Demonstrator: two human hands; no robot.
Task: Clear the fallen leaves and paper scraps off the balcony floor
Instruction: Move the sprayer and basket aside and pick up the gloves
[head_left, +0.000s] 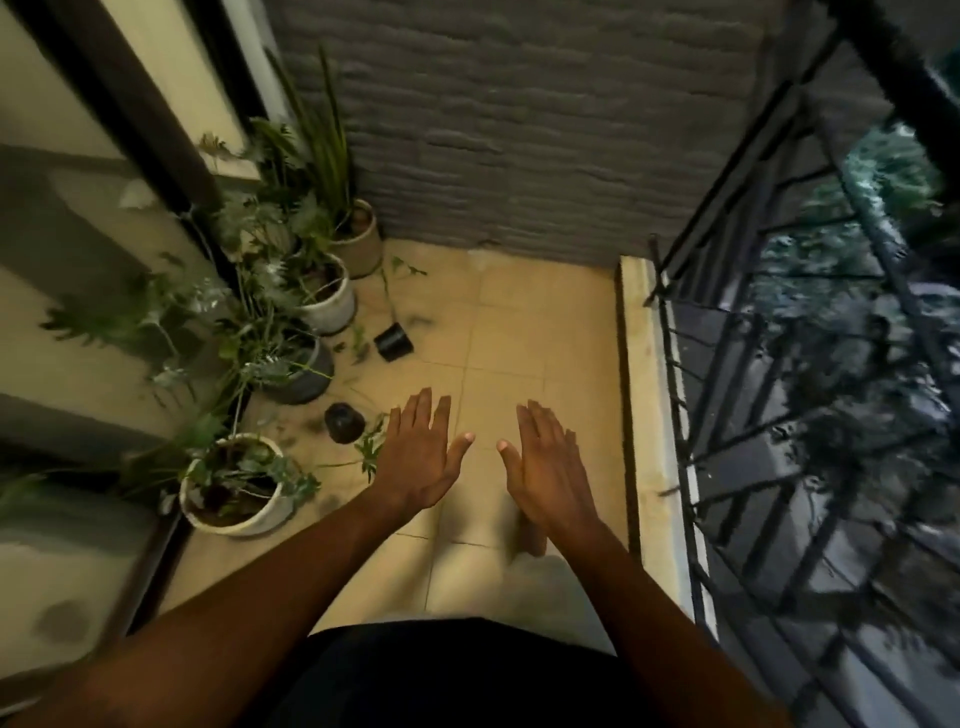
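Currently, head view only. Left hand (421, 457) and right hand (550, 467) hovering side by side above beige tiled balcony floor (545, 322), backs up, probably lining up for the gathering pass. Both lying flat and spread, fingers straight, holding nothing, touching nothing. Fallen green leaf (371, 449) lying just beside left hand, near tipped small black plastic pot (344, 422). Thin green leafy sprig (408, 267) lying farther off, by grey brick wall (519, 130). Paper scraps: cannot tell, blur hiding detail.

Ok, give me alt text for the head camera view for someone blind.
A person's left hand and right hand, both open and empty, reach over a tan tiled balcony floor. Along its left side stand potted plants; a black railing runs along the right.
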